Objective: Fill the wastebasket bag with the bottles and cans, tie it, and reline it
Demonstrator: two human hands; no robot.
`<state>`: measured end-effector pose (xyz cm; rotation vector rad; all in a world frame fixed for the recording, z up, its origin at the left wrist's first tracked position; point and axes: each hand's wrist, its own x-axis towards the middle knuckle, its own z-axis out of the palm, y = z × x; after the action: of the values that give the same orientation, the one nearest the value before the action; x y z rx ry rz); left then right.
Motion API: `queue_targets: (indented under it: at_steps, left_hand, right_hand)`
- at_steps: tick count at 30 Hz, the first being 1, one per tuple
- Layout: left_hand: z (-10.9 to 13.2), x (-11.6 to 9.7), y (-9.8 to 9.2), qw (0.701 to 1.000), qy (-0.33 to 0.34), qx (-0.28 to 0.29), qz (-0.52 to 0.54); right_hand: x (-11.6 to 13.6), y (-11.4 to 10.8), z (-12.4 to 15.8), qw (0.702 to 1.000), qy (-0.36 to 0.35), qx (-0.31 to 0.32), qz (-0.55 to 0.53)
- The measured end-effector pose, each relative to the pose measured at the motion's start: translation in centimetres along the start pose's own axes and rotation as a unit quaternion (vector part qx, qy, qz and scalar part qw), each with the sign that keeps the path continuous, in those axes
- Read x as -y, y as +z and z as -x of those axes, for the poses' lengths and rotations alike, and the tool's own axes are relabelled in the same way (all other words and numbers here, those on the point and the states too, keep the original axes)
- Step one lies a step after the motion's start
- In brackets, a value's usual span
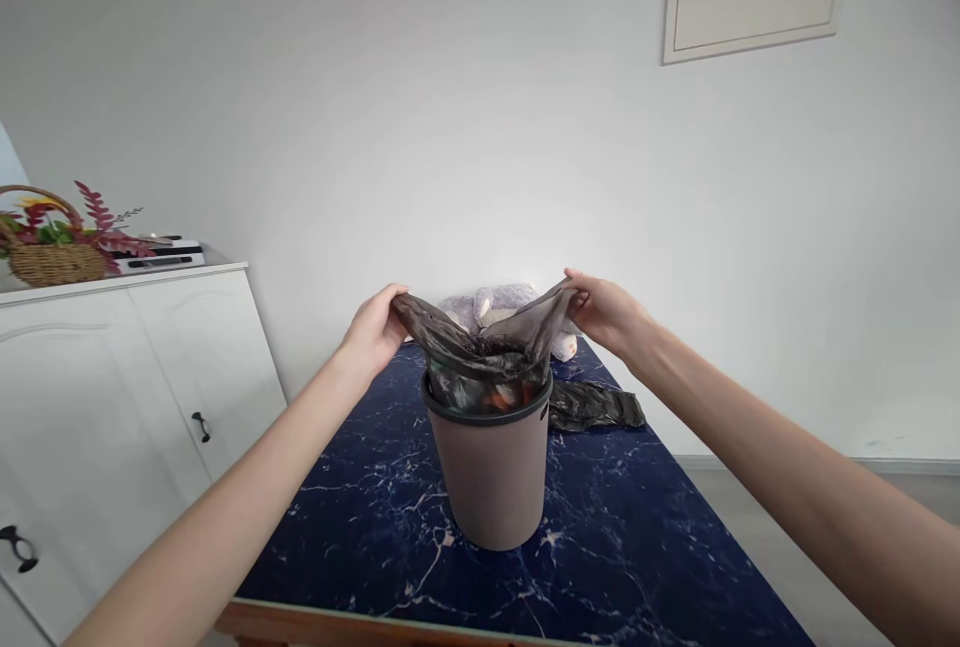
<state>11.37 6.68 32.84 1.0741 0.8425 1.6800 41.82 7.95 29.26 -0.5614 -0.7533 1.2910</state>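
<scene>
A black see-through garbage bag [487, 359] rises out of a taupe trash can [491, 477] with a dark rim, its top edge stretched wide above the can. My left hand [377, 327] pinches the bag's edge on the left, fingers closed. On the right, my right hand [600, 307] grips the opposite edge between thumb and fingers. Whitish and orange contents show dimly through the plastic near the rim. The can stands upright on the table. Beside it on the right lies another black plastic bag [596, 405], crumpled and flat, touched by neither hand.
The blue marble-patterned table [360, 527] has a wooden front edge. At its far end, against the wall, lies a pale plush toy [506, 299], partly hidden by the bag. To the left stands a white cabinet [127, 377] bearing a flower basket [56, 262].
</scene>
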Motion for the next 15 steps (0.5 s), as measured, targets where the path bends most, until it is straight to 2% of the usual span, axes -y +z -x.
queue_targets:
  at_steps: [5, 15]
  left_hand:
    - [-1.6, -1.5, 2.1, 0.998, 0.029, -0.036, 0.048]
    - [-2.8, -3.2, 3.8, 0.99, 0.064, -0.059, 0.114]
  right_hand:
    - [1.3, 2.0, -1.4, 0.999, -0.022, 0.005, -0.038]
    - [3.5, 3.6, -3.0, 0.993, -0.068, 0.005, -0.092]
